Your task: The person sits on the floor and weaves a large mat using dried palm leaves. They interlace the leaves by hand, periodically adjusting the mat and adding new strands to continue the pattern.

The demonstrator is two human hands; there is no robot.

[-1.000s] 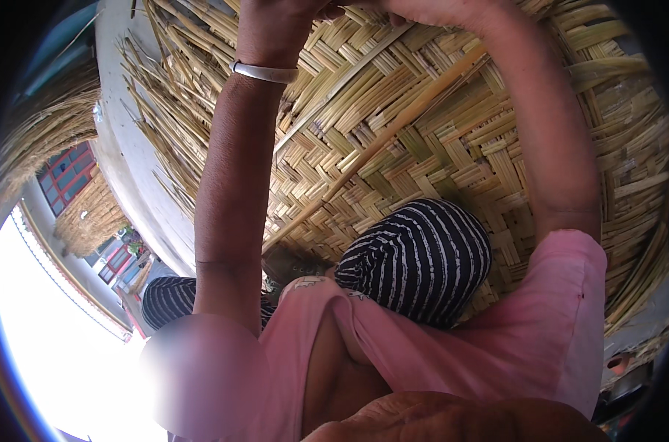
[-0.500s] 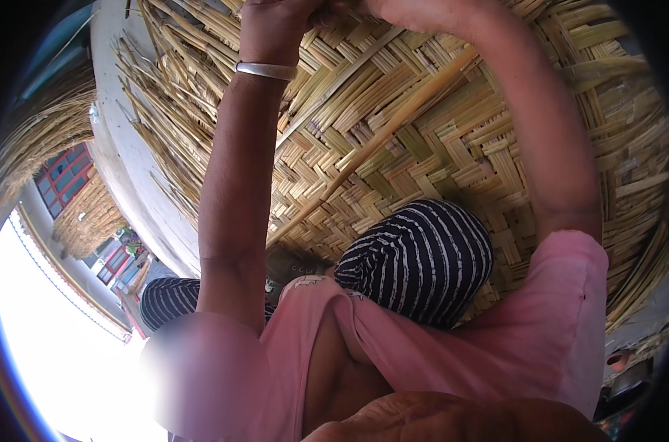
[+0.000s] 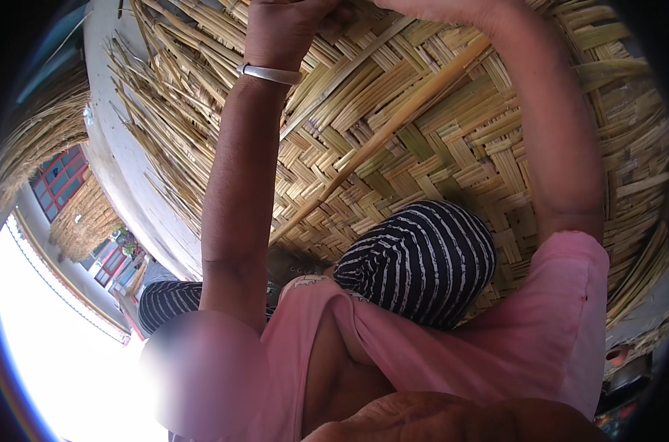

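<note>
A large woven mat (image 3: 438, 155) of pale yellow and greenish flat strips, laid in a slanting pattern, spreads before my knees. My left hand (image 3: 289, 31), with a silvery bangle (image 3: 270, 74) at its wrist, is at the mat's far part. Its fingers curl inward at the top edge of the picture; what they hold is out of sight. My right hand (image 3: 441, 7) reaches in from the right, over the mat and close to the left one. The picture's edge cuts off its fingers.
Loose strip ends (image 3: 169, 110) fan out at the mat's left side, over pale ground (image 3: 121, 140). A long stick (image 3: 393, 129) lies slantwise across the weave. My striped knee (image 3: 423, 261) rises at its near edge. Straw bundles (image 3: 88, 217) and a red-framed window (image 3: 60, 180) stand at the far left.
Both hands have shifted slightly right, and a little more of the left hand shows. The mat looks much the same.
</note>
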